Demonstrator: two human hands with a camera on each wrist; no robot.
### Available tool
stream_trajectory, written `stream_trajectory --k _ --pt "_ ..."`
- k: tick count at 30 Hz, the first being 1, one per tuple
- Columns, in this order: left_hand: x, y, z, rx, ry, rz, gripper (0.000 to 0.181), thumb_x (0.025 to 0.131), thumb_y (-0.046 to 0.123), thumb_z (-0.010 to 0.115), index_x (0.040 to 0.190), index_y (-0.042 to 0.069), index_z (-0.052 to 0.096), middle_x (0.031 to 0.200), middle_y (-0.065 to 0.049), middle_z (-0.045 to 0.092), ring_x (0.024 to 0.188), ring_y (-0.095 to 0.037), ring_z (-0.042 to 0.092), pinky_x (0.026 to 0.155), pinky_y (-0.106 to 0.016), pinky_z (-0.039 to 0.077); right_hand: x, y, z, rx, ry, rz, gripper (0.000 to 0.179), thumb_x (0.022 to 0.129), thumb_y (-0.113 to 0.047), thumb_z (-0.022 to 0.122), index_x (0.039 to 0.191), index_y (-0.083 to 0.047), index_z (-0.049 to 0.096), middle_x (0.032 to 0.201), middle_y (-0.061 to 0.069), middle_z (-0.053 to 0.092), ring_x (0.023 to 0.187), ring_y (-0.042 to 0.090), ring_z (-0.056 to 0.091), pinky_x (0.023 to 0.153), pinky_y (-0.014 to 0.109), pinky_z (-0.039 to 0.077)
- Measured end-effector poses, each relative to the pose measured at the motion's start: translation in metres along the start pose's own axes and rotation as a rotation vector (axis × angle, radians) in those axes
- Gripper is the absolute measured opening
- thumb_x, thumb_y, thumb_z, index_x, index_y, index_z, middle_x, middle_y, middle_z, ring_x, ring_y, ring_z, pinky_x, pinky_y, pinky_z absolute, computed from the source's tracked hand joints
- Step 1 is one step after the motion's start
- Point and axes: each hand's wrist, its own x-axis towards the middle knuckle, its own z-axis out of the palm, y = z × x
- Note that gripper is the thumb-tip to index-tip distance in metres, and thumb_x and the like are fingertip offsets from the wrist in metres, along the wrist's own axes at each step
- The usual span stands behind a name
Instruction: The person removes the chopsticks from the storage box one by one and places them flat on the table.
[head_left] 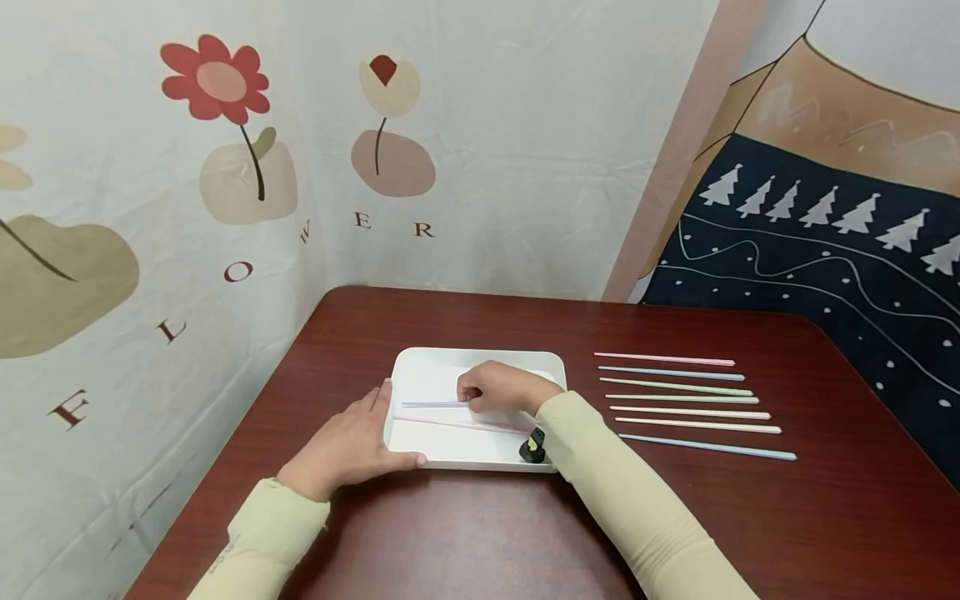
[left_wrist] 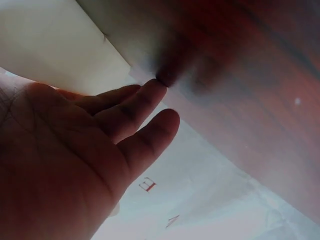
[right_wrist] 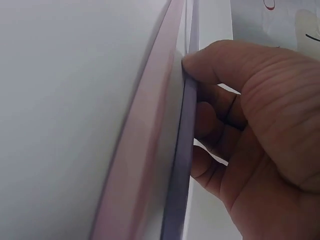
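A white rectangular tray (head_left: 480, 454) sits on the table. Over its middle, my right hand (head_left: 502, 386) pinches a purple chopstick (head_left: 435, 404) between thumb and fingers, seen closer in the right wrist view. Beside it in the tray lies a pink chopstick (right_wrist: 140, 145), at a slight angle to the purple one. My left hand (head_left: 348, 437) rests against the tray's left side, with the thumb along the near rim and the fingers extended. In the left wrist view its palm and fingers (left_wrist: 150, 145) show, holding nothing.
Right of the tray, several pastel chopsticks lie in a spaced row, among them a pink one (head_left: 663, 359) at the far end and a blue one (head_left: 708, 447) nearest me. The dark red table (head_left: 465, 533) meets fabric hangings (head_left: 510, 208) behind and on the left.
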Motion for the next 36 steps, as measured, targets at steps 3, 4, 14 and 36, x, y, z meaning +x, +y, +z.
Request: stream_trajectory --k 3,4,14,36 --pt "0.001 0.000 0.000 -0.009 0.008 0.011 0.129 0.068 0.079 0.069 0.153 -0.005 0.022 0.140 -0.025 0.049 0.123 -0.039 0.053 0.096 -0.052 0.047 0.000 0.000 -0.001 -0.003 0.009 0.006 0.020 0.090 -0.001 0.061 0.084 -0.020 0.062 0.070 -0.007 0.048 0.070 0.006 0.047 0.067 0.023 0.040" --pt "0.002 0.001 0.001 -0.011 0.009 0.014 0.128 0.068 0.079 0.070 0.154 -0.004 0.021 0.138 -0.025 0.052 0.122 -0.038 0.054 0.096 -0.051 0.047 0.000 0.001 -0.002 -0.006 0.013 0.007 0.020 0.090 -0.001 0.061 0.085 -0.020 0.063 0.070 -0.007 0.049 0.071 0.006 0.048 0.068 0.023 0.040" --pt "0.004 0.002 -0.001 0.001 -0.005 0.005 0.127 0.070 0.077 0.070 0.154 -0.004 0.019 0.133 -0.027 0.054 0.120 -0.039 0.055 0.094 -0.052 0.048 -0.007 0.000 -0.015 0.048 0.089 -0.045 0.018 0.095 -0.004 0.059 0.097 -0.018 0.070 0.079 -0.005 0.058 0.074 0.009 0.051 0.069 0.025 0.045" --pt "0.002 0.001 0.000 -0.001 -0.012 -0.013 0.126 0.072 0.075 0.069 0.152 -0.010 0.021 0.136 -0.030 0.051 0.123 -0.041 0.053 0.099 -0.052 0.045 -0.057 0.003 -0.051 0.108 0.146 -0.027 0.015 0.098 -0.007 0.062 0.103 -0.019 0.069 0.097 -0.004 0.062 0.086 0.014 0.055 0.074 0.029 0.049"
